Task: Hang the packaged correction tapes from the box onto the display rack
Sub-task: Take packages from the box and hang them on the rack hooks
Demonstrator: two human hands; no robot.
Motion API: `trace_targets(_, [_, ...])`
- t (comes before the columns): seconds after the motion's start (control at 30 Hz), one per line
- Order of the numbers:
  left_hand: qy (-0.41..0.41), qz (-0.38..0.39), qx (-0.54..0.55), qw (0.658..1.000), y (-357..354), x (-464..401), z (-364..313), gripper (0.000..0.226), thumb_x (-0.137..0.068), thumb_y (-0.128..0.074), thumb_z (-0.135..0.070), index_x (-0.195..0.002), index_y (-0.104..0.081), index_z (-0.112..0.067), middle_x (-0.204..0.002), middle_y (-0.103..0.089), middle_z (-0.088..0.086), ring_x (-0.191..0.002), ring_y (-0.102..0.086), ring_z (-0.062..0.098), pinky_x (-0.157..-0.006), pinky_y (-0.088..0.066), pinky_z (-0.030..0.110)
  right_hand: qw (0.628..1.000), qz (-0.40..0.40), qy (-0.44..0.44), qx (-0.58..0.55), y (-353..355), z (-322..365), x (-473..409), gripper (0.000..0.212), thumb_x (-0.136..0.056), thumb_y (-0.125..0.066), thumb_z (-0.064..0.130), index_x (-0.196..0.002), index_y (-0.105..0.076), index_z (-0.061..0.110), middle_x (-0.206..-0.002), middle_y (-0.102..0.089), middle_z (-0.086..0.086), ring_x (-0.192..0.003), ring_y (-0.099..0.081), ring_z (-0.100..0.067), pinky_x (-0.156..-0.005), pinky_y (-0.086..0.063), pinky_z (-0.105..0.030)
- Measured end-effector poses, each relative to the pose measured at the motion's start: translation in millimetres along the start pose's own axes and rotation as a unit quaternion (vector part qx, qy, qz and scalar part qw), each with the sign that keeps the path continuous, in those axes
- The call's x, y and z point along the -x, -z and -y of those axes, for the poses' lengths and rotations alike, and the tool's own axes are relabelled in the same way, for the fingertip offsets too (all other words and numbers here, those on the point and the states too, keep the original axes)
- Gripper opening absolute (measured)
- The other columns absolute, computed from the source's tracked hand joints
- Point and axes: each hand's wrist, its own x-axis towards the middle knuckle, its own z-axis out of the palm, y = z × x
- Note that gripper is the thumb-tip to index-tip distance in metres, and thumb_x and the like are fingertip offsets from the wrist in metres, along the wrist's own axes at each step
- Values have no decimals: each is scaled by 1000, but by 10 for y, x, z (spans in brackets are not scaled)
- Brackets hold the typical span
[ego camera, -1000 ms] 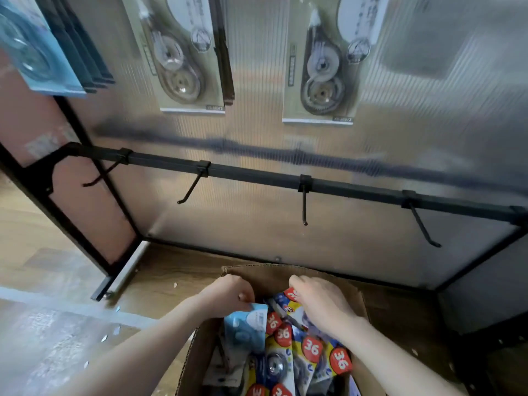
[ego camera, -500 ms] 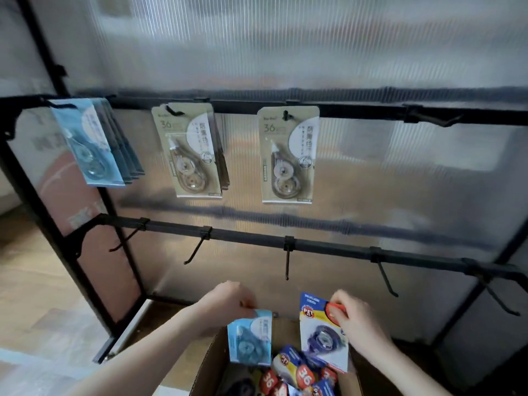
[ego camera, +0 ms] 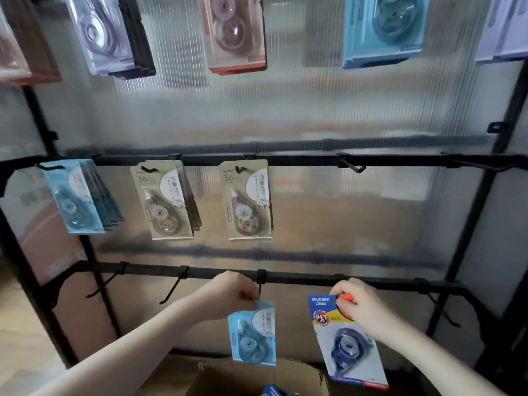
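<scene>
- Left hand (ego camera: 233,292): fingers curled, pinching the top edge of a light blue carded correction tape pack (ego camera: 253,334). The pack hangs below the hand, upright, just under the lower black metal rail (ego camera: 300,278) and beside a short black hook (ego camera: 260,282) on that rail. Whether the pack touches the hook cannot be told.
- Right hand (ego camera: 361,305): fingers curled round the top of a blue, yellow and red carded correction tape pack (ego camera: 345,342) holding a dark blue dispenser. The pack is tilted, its foot swung to the right, and is held in front of the lower rail, apart from the light blue pack.
- Both forearms are bare and reach up from the bottom edge of the view, the left from the lower left, the right from the lower right.
- Brown cardboard box (ego camera: 257,375): open, directly below both packs; a blue corner of another pack shows inside.
- Middle black rail (ego camera: 300,160): carries a stack of light blue packs (ego camera: 77,198) at the left and two groups of beige packs (ego camera: 164,200) and (ego camera: 247,200) marked 36. Two hooks to the right carry nothing.
- Top row: blurred hanging packs in lilac, pink and blue.
- Surface and room: black metal rack frame (ego camera: 480,212) backed by a ribbed translucent panel (ego camera: 357,212); pale wood floor (ego camera: 23,341) at lower left.
</scene>
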Motion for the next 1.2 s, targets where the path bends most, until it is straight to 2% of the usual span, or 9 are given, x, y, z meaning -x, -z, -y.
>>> trace_targets(0.13, [-24,-38,5,999,194,-118,-208,12,-85,-64,-23,-92,-71,-15,-79,-59,-13,-67,-51,0,-66,-44,20,998,-60,9,2,256,-44,47,26,-89,-59,19,-71,-49,35,-83,-54,12,-79,-54,-2,-69,-44,-25])
trace_targets(0.2, [-39,-53,13,998,306,-172,-326,11,-84,-65,-21,-91,-71,-15,-78,-61,-12,-64,-51,-1,-64,-43,18,997,-78,8,-3,390,-32,101,27,-88,-61,20,-68,-49,34,-81,-54,11,-78,-54,-3,-67,-43,-25])
trace_targets(0.47, [-107,-113,78,985,856,-450,-903,9,-85,-65,-13,-90,-73,-11,-88,-69,-4,-76,-62,5,-67,-48,12,983,-180,6,-46,1001,-127,222,31,-82,-69,12,-59,-53,26,-62,-59,5,-64,-57,-17,-60,-40,-31])
trace_targets(0.57, [-117,-141,100,978,993,-569,-1140,10,-85,-66,-12,-91,-74,-13,-85,-68,-9,-71,-59,-6,-64,-43,6,980,-193,-5,-41,1215,-192,265,30,-83,-68,11,-59,-53,24,-61,-60,7,-63,-57,-13,-57,-38,-27])
trace_targets(0.63, [-129,-168,118,970,1079,-645,-1322,9,-83,-67,-10,-90,-74,-12,-83,-68,-9,-68,-58,-8,-62,-44,7,978,-204,-9,-33,1362,-228,283,30,-83,-67,13,-60,-53,26,-64,-62,7,-67,-59,-14,-60,-43,-31])
trace_targets(0.73, [-155,-207,132,957,1190,-749,-1580,7,-81,-70,-10,-86,-74,-13,-83,-69,-7,-71,-61,0,-66,-50,18,974,-223,-19,-21,1587,-249,303,28,-85,-66,17,-62,-53,27,-68,-62,6,-72,-60,-17,-64,-45,-34])
trace_targets(0.93, [-147,-257,111,949,1324,-951,-1899,9,-81,-70,-12,-90,-74,-13,-83,-68,-7,-71,-58,1,-65,-47,16,961,-275,-2,-29,2025,-253,353,22,-86,-64,19,-67,-56,24,-70,-63,4,-74,-60,-20,-68,-46,-37])
trace_targets(1.07, [-137,-273,90,948,1335,-1019,-1973,11,-84,-67,-16,-92,-74,-16,-86,-65,-11,-74,-58,1,-65,-48,16,946,-323,16,-27,2333,-239,363,11,-86,-64,15,-76,-64,10,-73,-66,-3,-75,-60,-22,-71,-46,-36])
trace_targets(1.2, [-139,-300,66,942,1311,-1023,-1971,12,-84,-67,-15,-94,-74,-14,-82,-61,-15,-71,-55,-6,-59,-41,4,933,-357,31,-44,2543,-246,353,9,-86,-63,13,-77,-64,12,-74,-64,-2,-73,-59,-18,-70,-44,-32])
